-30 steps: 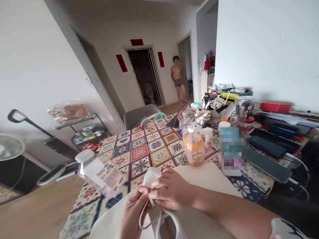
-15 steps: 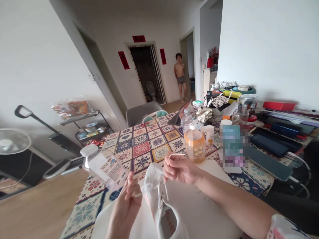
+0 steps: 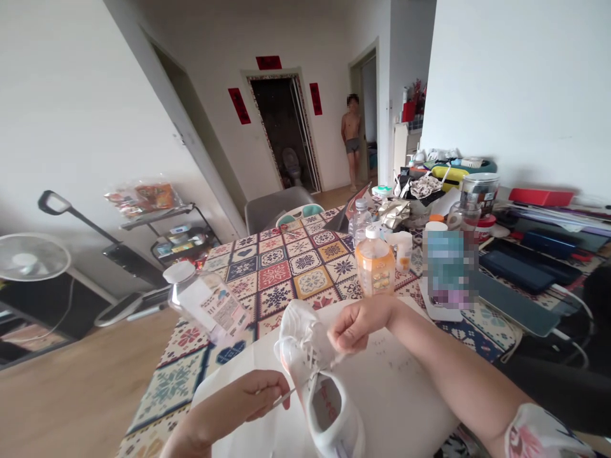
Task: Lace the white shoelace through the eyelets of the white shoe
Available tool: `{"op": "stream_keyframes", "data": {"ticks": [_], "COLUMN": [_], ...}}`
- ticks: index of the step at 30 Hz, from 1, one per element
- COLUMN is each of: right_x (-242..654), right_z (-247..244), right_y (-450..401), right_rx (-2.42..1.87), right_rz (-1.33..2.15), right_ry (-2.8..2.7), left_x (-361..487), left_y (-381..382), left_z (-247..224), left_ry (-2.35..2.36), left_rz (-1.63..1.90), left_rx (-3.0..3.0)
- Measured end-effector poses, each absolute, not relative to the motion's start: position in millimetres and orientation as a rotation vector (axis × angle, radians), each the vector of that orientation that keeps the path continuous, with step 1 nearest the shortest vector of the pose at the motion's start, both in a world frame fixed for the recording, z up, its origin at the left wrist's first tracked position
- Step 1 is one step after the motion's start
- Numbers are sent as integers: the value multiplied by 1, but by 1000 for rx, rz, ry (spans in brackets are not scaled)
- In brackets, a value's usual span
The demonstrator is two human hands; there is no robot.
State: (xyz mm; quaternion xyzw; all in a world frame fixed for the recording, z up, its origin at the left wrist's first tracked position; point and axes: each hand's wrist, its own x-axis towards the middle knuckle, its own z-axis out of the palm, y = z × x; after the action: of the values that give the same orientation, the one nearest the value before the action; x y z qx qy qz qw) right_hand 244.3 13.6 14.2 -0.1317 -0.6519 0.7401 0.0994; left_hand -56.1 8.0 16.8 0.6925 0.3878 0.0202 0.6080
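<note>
A white lace-up shoe (image 3: 311, 366) rests on a white sheet (image 3: 398, 388), its toe pointing away from me and its opening near me. To the left of the shoe, my left hand (image 3: 260, 394) is closed on a white shoelace that stretches toward the laced part. My right hand (image 3: 356, 324) is closed in a fist just right of the laces, touching or very near the shoe. A strand of lace seems to run to it, blurred at the fingers.
An orange-filled bottle (image 3: 375, 264) stands beyond my right hand. A clear jar (image 3: 205, 302) lies at the left on the patterned cloth (image 3: 274, 273). Phones and clutter fill the right side. A person (image 3: 352, 137) stands by the far doorway.
My left hand has lowered and turned beside the shoe's opening. My right hand has come down from above the laces into a fist. The view has shifted slightly.
</note>
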Motion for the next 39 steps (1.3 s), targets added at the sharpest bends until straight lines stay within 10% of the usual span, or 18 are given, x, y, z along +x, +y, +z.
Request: {"op": "stream_keyframes", "data": {"ticks": [27,39], "right_x": [231,243], "right_z": [11,3], "right_y": [13,24], "right_rx": [-769,-863], "right_rz": [1886,1404], "right_ry": [-2342,-2315], "left_x": [-33,-32], "left_y": [3,16], "left_z": [14,8], "left_ry": [791,940], "left_rz": [31,559], "left_rx": [1568,1677]}}
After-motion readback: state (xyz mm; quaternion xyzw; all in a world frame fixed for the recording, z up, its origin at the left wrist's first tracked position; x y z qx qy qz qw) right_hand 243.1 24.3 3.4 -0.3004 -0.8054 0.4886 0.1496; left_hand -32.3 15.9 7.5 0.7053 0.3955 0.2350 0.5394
